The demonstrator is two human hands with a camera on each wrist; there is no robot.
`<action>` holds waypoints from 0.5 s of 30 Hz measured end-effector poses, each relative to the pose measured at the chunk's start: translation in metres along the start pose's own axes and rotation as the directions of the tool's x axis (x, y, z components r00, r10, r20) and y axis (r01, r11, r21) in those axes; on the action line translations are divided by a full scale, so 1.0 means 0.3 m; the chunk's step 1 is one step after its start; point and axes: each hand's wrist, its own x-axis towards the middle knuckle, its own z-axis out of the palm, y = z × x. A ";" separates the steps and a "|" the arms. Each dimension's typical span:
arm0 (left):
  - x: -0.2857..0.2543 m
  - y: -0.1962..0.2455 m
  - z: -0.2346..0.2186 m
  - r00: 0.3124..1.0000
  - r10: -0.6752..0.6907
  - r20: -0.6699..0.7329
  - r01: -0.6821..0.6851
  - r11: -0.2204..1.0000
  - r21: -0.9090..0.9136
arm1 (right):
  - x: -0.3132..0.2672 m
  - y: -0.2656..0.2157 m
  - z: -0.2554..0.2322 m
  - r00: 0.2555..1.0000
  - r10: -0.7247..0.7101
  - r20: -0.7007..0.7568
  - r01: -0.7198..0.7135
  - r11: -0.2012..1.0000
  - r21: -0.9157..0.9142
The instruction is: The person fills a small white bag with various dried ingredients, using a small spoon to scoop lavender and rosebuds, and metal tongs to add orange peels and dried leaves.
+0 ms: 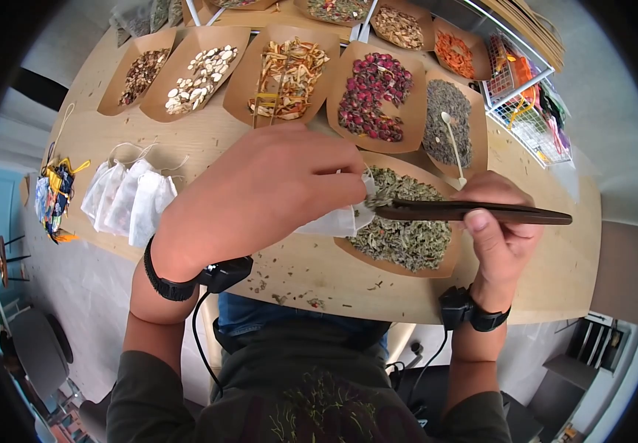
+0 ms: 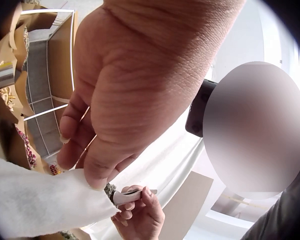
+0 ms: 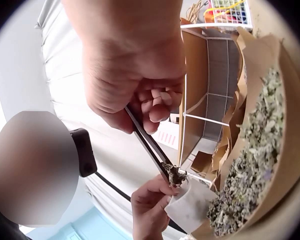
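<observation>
My left hand (image 1: 267,192) pinches the rim of a white cloth pouch (image 3: 190,207), holding its mouth open over the front paper tray. My right hand (image 1: 507,229) grips dark brown tweezers (image 1: 511,213) between thumb and fingers. A clump of dried grey-green herb (image 3: 174,176) sits between the tweezer tips, right at the pouch's mouth. Below lies the boat-shaped paper tray (image 1: 437,272) filled with the same dried leaves (image 1: 407,240). The left hand and the pouch hide part of its left side in the head view.
Behind stand paper trays of rosebuds (image 1: 378,96), lavender-like buds (image 1: 448,122) with a pale spoon (image 1: 452,144), yellowish dried pieces (image 1: 289,74) with tongs, and white slices (image 1: 201,77). Several filled white pouches (image 1: 131,196) lie left, beside colourful small bags (image 1: 57,188). Wire baskets (image 1: 529,111) stand right.
</observation>
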 end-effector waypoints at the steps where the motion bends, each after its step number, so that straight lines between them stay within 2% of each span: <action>1: 0.001 0.002 0.000 1.000 -0.006 0.004 0.006 1.000 -0.004 | 0.001 -0.002 0.018 1.000 0.012 0.015 -0.012 1.000 -0.001; 4: 0.003 0.007 -0.004 1.000 -0.011 0.020 0.011 1.000 -0.011 | 0.007 0.000 0.055 0.999 0.015 0.040 -0.016 1.000 0.019; 6: 0.004 0.012 -0.005 1.000 -0.004 0.023 0.004 1.000 -0.010 | 0.013 -0.011 0.072 0.990 0.103 0.099 -0.098 0.994 -0.053; 8: 0.004 0.016 -0.005 1.000 0.001 0.024 -0.001 1.000 -0.010 | 0.012 0.005 0.091 0.990 0.108 0.094 -0.104 0.994 -0.043; 11: 0.004 0.016 -0.002 1.000 -0.001 0.012 0.001 0.999 -0.034 | 0.030 0.016 0.102 0.964 0.069 0.257 -0.049 0.995 -0.083; 14: 0.005 0.011 -0.007 1.000 -0.009 0.017 0.009 1.000 -0.020 | 0.020 0.011 0.051 0.981 0.085 0.177 -0.081 0.996 -0.030; 15: 0.007 0.009 -0.010 1.000 -0.013 0.022 0.013 1.000 -0.013 | 0.028 0.015 0.029 0.995 0.021 0.102 -0.026 0.999 0.040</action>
